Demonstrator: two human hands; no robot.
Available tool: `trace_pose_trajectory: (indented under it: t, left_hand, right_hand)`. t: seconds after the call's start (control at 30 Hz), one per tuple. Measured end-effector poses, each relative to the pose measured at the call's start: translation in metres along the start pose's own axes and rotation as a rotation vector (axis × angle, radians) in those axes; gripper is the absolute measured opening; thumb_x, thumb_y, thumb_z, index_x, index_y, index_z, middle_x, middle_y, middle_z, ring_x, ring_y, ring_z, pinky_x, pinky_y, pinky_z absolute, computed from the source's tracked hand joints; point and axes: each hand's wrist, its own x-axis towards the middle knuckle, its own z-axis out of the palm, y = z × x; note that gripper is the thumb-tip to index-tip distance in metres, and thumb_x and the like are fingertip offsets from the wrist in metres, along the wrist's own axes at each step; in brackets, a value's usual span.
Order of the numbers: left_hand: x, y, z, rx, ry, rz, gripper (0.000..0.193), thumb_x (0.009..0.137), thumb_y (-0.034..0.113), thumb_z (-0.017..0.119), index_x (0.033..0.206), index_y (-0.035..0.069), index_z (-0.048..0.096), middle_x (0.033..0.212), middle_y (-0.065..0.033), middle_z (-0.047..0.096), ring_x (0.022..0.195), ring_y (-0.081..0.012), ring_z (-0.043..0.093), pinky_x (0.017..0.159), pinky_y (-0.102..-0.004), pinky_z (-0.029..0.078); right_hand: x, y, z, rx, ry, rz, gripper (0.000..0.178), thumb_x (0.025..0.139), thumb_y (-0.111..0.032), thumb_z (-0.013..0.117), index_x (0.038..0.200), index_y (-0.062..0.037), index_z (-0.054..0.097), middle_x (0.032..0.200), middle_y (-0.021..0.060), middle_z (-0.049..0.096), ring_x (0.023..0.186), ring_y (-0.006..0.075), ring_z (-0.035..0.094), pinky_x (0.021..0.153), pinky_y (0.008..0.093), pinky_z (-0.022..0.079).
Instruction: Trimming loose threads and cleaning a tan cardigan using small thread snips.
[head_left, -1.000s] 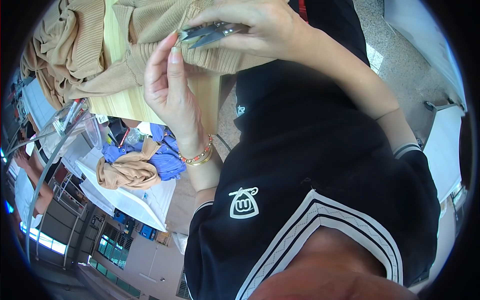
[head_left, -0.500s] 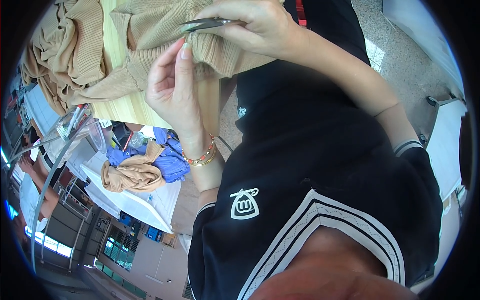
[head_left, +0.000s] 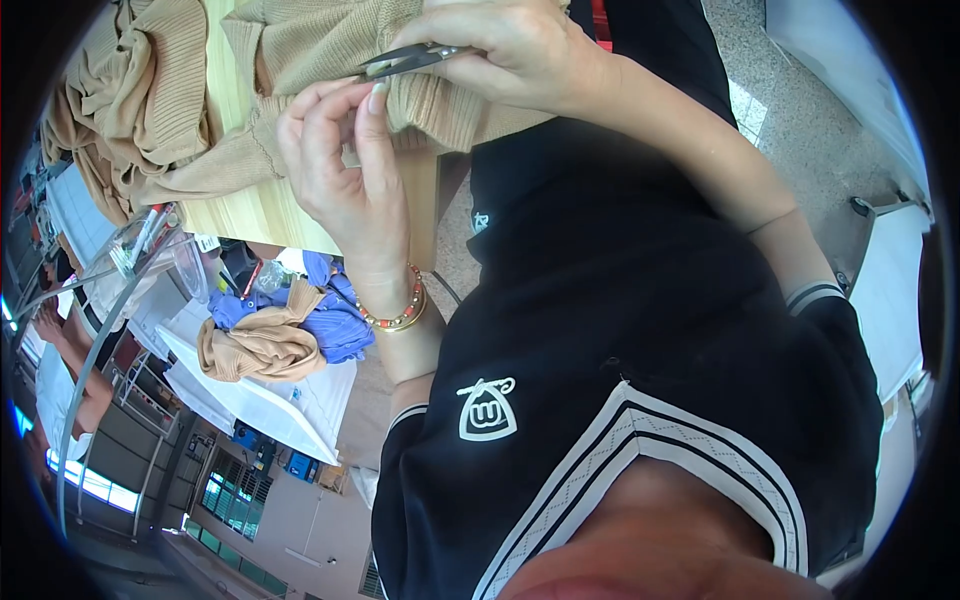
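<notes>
Pale wooden desk (head_left: 262, 215): soft, light knit sweater (head_left: 330, 45); left hand (head_left: 345, 175) pinches hem, right hand (head_left: 515, 50) clamps snips (head_left: 405, 60).

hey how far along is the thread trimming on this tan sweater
Done: cannot tell; no trimmed area shows. In hand: the right hand holds snips at the tan sweater, while the left hand pinches its ribbed edge. Left: more tan knitwear lies heaped on the table.

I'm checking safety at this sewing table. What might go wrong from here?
The right hand holds small snips whose tips sit very close to the left hand's raised fingertips, so a slip might nick a finger. The blades also lie right against the tan knit sweater, so they might cut the fabric.
</notes>
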Motion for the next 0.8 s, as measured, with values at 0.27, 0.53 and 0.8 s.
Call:
trace_pose_trajectory:
  t: [0.27, 0.53, 0.8]
  left_hand:
    - [0.001, -0.006, 0.011, -0.381, 0.008, -0.069, 0.009, 0.097, 0.004, 0.058, 0.102, -0.002, 0.058, 0.104, -0.0096, 0.063, 0.089, -0.0103, 0.058, 0.076, -0.0215, 0.049]
    - [0.006, -0.007, 0.013, -0.467, 0.020, -0.141, 0.010, 0.098, 0.005, 0.057, 0.104, -0.003, 0.058, 0.109, -0.0106, 0.064, 0.093, -0.0093, 0.058, 0.082, -0.0216, 0.047]
    - [0.006, -0.008, 0.014, -0.497, 0.027, -0.117, 0.009, 0.098, 0.004, 0.057, 0.104, -0.003, 0.057, 0.110, -0.0113, 0.063, 0.094, -0.0095, 0.058, 0.084, -0.0223, 0.047]
  right_hand:
    - [0.000, -0.004, -0.010, 0.386, 0.043, 0.140, 0.025, 0.078, -0.009, 0.065, 0.102, -0.0022, 0.065, 0.087, 0.0131, 0.063, 0.081, 0.0315, 0.063, 0.073, 0.0374, 0.050]
    - [-0.007, 0.006, -0.032, 0.271, 0.060, 0.079, 0.034, 0.085, -0.018, 0.068, 0.116, -0.0038, 0.062, 0.093, 0.0117, 0.061, 0.085, 0.0311, 0.061, 0.075, 0.0376, 0.051]
    - [-0.008, -0.004, -0.033, 0.231, 0.022, 0.118, 0.030, 0.083, -0.018, 0.067, 0.111, -0.0079, 0.064, 0.092, 0.0090, 0.057, 0.093, 0.0283, 0.060, 0.081, 0.0389, 0.050]
